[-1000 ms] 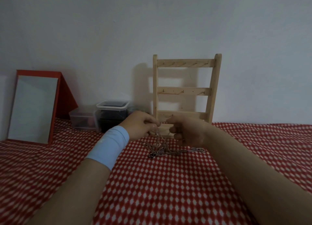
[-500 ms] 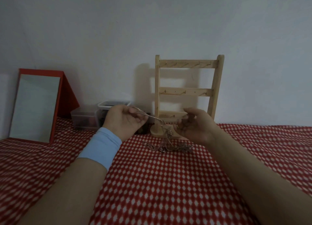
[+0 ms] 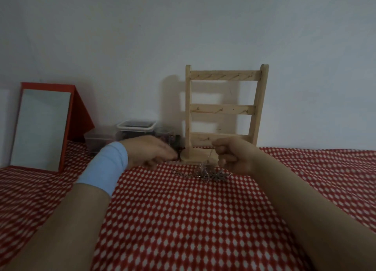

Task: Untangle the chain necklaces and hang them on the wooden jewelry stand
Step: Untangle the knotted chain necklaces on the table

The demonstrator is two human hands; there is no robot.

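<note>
At the far left a mirror (image 3: 40, 126) in a red frame leaned back near the pale wall (image 3: 203, 26), standing on the surface (image 3: 183, 220), which was covered in a red cloth with a white diamond pattern. Just right of the mirror sat a low clear plastic box (image 3: 97, 139), and beside it a taller clear container (image 3: 135, 128) with a white rim and dark contents that were too dim to make out.

In front of those containers the left hand (image 3: 150, 150) reached to the right, low over the cloth, with a light blue wristband (image 3: 103, 167) around the wrist. Its fingers lay stretched out nearly straight, the tips close to the foot of the stand. The hand was blurred, and nothing could be seen held in it.

The wooden jewelry stand (image 3: 223, 112) stood upright against the wall, right of centre. It had two side posts, three crossbars carrying small hooks and a flat base resting on the cloth.

The chain necklaces (image 3: 203, 172) lay in a tangled silver heap on the cloth just in front of the stand's base, between the two hands. One thin strand rose from the heap up to the right hand (image 3: 234, 156). That hand hovered just right of the heap, in front of the stand's lower bar, its fingers curled in and pinching the raised strand.
</note>
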